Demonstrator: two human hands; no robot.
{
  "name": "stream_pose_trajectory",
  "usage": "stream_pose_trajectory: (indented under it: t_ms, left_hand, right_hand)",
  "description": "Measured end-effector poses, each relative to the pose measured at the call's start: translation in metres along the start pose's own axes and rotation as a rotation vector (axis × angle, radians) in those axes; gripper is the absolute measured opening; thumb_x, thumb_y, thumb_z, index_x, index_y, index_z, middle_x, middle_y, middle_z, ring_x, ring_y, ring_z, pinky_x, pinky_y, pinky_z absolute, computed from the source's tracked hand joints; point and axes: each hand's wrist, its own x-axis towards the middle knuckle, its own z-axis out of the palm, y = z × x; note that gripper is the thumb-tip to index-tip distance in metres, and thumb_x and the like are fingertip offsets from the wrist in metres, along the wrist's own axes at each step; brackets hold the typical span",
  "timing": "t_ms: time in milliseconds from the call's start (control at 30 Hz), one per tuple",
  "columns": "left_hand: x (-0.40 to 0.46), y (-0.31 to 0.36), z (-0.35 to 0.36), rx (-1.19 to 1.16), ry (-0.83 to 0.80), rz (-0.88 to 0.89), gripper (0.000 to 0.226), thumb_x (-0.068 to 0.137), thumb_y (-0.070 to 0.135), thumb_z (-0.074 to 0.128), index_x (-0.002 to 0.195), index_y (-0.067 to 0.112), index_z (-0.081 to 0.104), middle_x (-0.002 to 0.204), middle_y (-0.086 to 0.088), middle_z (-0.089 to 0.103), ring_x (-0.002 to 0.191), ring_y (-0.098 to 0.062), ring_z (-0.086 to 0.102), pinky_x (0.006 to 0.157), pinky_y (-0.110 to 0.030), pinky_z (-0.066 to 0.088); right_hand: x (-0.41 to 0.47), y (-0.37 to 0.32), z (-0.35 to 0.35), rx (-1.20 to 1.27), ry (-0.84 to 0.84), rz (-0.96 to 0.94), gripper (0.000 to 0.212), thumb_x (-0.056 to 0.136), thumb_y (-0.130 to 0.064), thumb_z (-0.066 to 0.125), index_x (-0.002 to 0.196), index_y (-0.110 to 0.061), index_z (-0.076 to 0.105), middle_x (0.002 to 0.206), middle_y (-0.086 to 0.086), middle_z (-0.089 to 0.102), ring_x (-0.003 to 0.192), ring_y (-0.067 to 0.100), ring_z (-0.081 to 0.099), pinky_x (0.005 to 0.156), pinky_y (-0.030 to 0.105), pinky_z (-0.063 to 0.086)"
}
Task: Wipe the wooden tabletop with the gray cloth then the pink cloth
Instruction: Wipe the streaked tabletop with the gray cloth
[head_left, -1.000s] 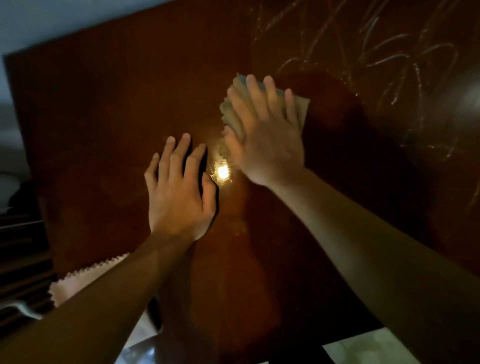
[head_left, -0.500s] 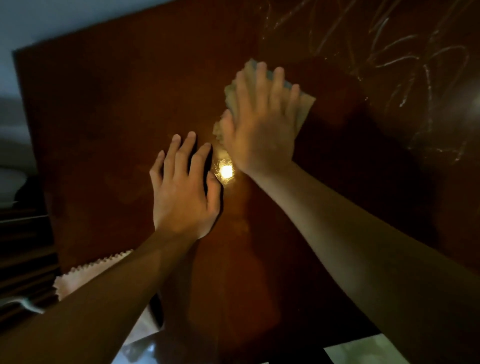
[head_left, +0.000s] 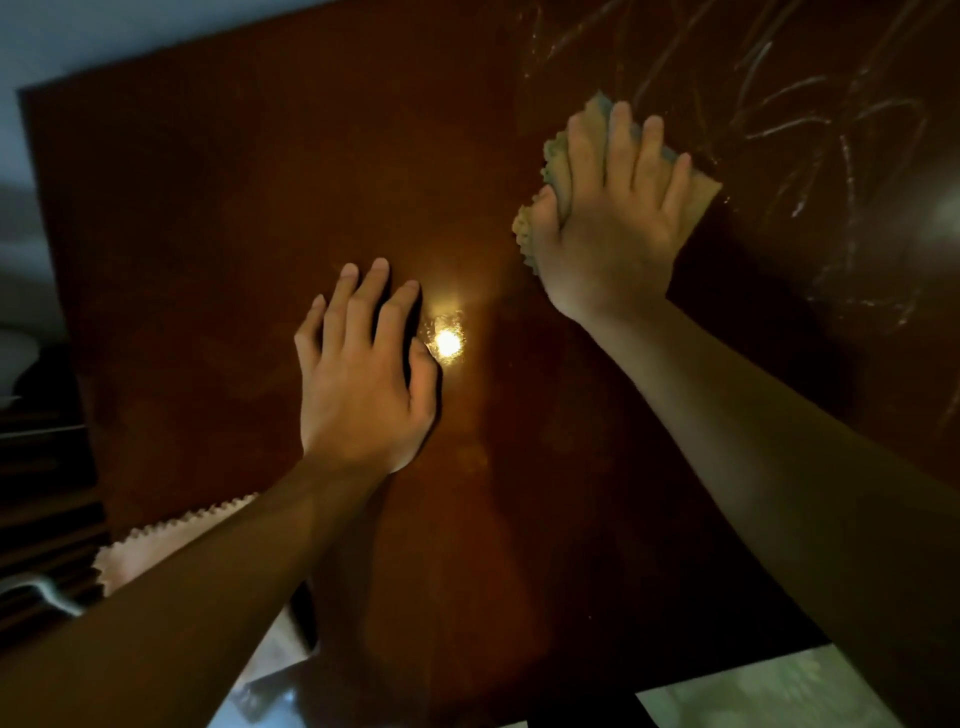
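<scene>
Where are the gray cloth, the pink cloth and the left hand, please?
gray cloth (head_left: 698, 195): head view, bare right corner beside the fingers.
pink cloth (head_left: 150, 548): head view, scalloped edge above the forearm.
left hand (head_left: 363, 387): head view, back of hand.

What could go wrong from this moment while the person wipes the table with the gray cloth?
1. White streaks cover the far right of the tabletop; the gray cloth under the right hand may only smear them.
2. The pink cloth lies at the near left edge, partly under the left forearm; a move might push it off.
3. The left hand rests flat on the surface and may leave prints.
</scene>
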Motion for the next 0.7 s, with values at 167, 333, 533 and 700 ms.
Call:
stream_pose_trajectory:
  t_ms: [167,333,533,700]
  left_hand:
    - [0.0,0.0,0.0,0.022,-0.008,0.006,0.049,0.101,0.03,0.039,0.146,0.011,0.045,0.158,-0.013,0.037,0.151,-0.029,0.024,0.121,-0.05,0.017]
    - [0.0,-0.003,0.002,0.034,0.007,0.01,0.049,0.101,0.031,0.038,0.145,0.012,0.046,0.158,-0.012,0.038,0.151,-0.028,0.024,0.121,-0.049,0.017]
    - [-0.001,-0.003,0.0,0.004,-0.003,0.009,0.049,0.101,0.031,0.038,0.145,0.01,0.046,0.158,-0.013,0.037,0.151,-0.029,0.024,0.121,-0.051,0.016]
    - [0.0,-0.002,0.0,0.008,-0.011,-0.001,0.05,0.101,0.032,0.038,0.146,0.01,0.046,0.158,-0.013,0.037,0.151,-0.029,0.024,0.122,-0.051,0.016]
  right_hand:
    - [-0.026,-0.063,0.007,0.067,0.005,-0.149,0.066,0.105,-0.047,0.021,0.163,-0.016,0.023,0.17,0.017,0.017,0.157,0.041,0.011,0.125,0.059,0.004]
    - [-0.034,-0.042,0.007,0.095,0.023,-0.234,0.064,0.103,-0.05,0.03,0.161,-0.022,0.033,0.169,0.011,0.026,0.157,0.034,0.019,0.127,0.053,0.009]
    - [-0.006,0.03,-0.002,0.057,-0.01,-0.07,0.068,0.102,-0.053,0.025,0.164,-0.025,0.021,0.172,0.01,0.015,0.159,0.033,0.009,0.128,0.054,0.003]
    - [-0.008,0.006,0.001,0.014,0.004,0.056,0.067,0.104,-0.051,0.019,0.165,-0.021,0.014,0.172,0.014,0.011,0.159,0.036,0.007,0.127,0.057,0.003]
